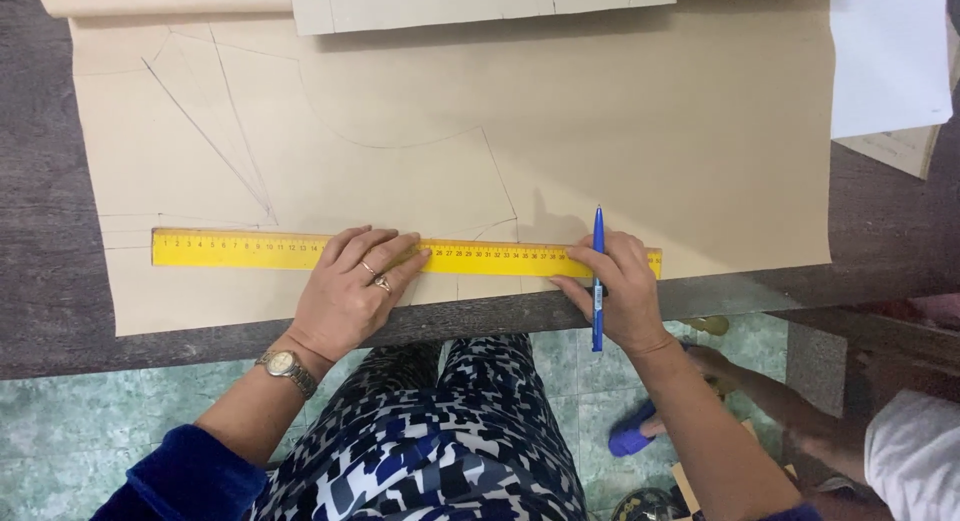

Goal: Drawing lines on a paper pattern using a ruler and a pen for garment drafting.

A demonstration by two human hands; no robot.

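Left hand (352, 293): fingers spread flat, pressing down on the yellow ruler (250, 250).
Right hand (617, 286): clenched around a blue pen (598, 281), fingertips resting on the ruler's right end.
Ruler: lies across the brown pattern paper (620, 121), near the edge of the dark table (40, 281).

Single head-worn view, facing steeply down, close above table edge (700, 291)
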